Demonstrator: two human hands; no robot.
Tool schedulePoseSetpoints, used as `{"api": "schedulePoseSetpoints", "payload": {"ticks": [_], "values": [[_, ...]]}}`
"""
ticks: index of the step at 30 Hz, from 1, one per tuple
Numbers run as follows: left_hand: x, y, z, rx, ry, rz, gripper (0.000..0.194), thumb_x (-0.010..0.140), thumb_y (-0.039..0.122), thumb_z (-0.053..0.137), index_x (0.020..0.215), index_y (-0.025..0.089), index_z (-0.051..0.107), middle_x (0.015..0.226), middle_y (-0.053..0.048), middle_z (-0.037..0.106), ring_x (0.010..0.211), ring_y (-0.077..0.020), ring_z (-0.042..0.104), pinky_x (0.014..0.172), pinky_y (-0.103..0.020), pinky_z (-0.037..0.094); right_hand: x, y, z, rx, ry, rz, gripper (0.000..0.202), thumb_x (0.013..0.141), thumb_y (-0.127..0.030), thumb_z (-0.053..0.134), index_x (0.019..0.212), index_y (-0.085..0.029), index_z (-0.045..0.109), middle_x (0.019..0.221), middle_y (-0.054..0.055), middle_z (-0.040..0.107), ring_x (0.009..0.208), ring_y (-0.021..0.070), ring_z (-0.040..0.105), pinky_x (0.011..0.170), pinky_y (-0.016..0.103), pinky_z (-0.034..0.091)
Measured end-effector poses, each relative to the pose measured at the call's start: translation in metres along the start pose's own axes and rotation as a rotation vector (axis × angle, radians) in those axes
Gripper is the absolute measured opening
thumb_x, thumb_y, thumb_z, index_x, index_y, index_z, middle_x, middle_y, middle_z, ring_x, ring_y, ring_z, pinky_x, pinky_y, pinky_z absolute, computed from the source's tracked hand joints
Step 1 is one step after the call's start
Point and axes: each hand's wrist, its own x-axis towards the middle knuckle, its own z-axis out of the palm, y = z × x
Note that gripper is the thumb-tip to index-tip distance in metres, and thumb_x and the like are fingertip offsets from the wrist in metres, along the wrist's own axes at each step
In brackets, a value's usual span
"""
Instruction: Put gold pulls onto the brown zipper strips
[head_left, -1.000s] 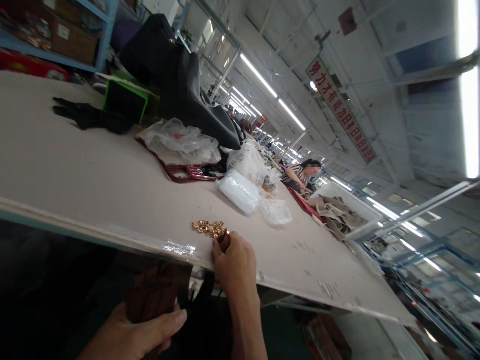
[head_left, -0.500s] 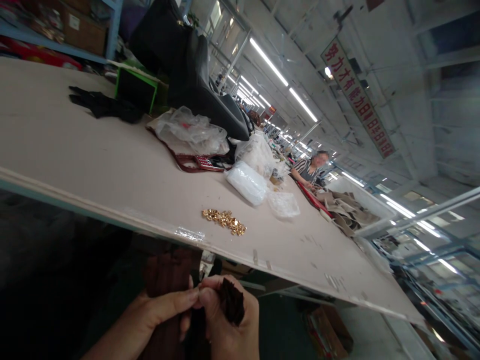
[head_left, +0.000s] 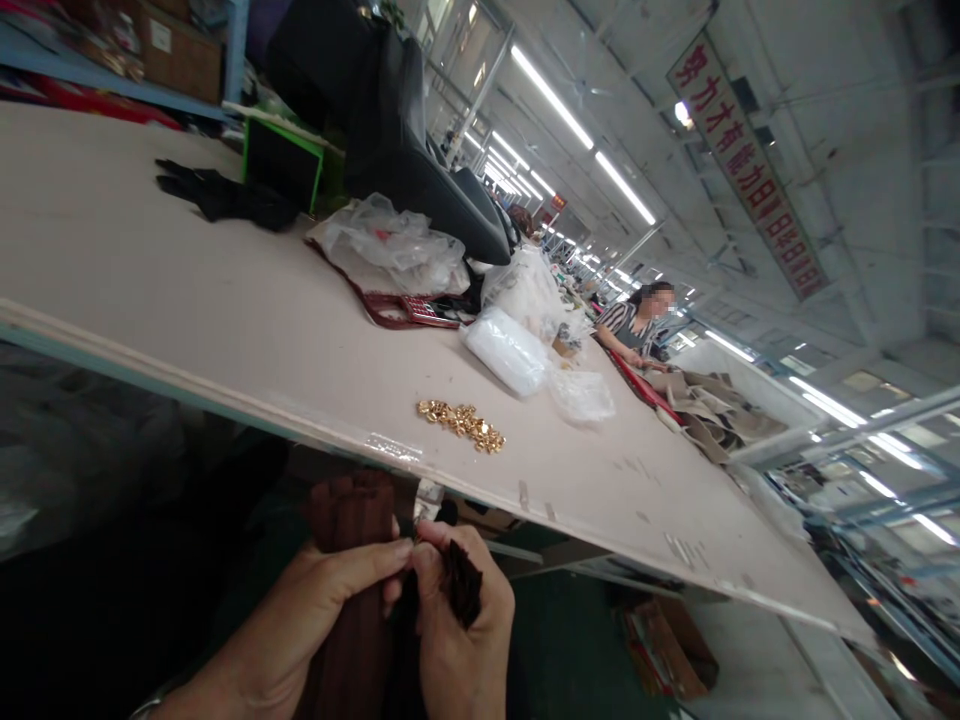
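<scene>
Right grip (head_left: 471,645), closed round a dark bunch (head_left: 461,585), has left the gold pieces (head_left: 460,424) near the counter (head_left: 225,290) edge, meeting left grip (head_left: 315,605), closed on brown strips (head_left: 352,510), likely for fitting.

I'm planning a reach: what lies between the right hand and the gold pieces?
The table's near edge, then bare tabletop up to the gold pieces, in the head view.

A black bag (head_left: 420,150) leans by a green-edged box (head_left: 281,165), near a black cloth (head_left: 225,197). Farther along, a person (head_left: 634,325) in stripes works beside beige material (head_left: 712,405).
</scene>
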Motion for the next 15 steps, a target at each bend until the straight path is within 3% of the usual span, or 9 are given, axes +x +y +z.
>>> {"api": "schedulePoseSetpoints", "payload": {"ticks": [5,11,15], "values": [[0.002,0.004,0.005,-0.021,0.042,0.015,0.021,0.046,0.023,0.088,0.053,0.015,0.07,0.054,-0.002,0.068,0.052,-0.0134,0.06,0.052,-0.022,0.048,0.004,0.005,0.002,-0.218,0.065,-0.246,0.024,0.094,-0.014,0.052,0.107,-0.021,0.07,0.087,0.005,0.068,0.078,0.016,0.066,0.071,0.026,0.052],[-0.001,0.002,0.006,0.087,0.04,0.133,0.021,0.053,0.027,0.086,0.063,0.017,0.07,0.052,0.001,0.065,0.049,-0.0136,0.057,0.051,-0.022,0.046,0.016,0.001,0.007,-0.027,0.101,-0.029,0.019,0.094,-0.027,0.057,0.104,-0.021,0.073,0.091,0.005,0.073,0.085,0.0186,0.068,0.075,0.027,0.053],[0.0,0.0,0.005,0.182,0.022,0.257,0.027,0.044,0.023,0.089,0.064,0.018,0.071,0.05,0.003,0.063,0.046,-0.0126,0.053,0.047,-0.022,0.044,0.016,-0.01,0.001,0.151,0.049,0.095,0.015,0.085,-0.03,0.068,0.092,-0.019,0.074,0.077,0.002,0.073,0.068,0.0164,0.065,0.065,0.026,0.052]]}}
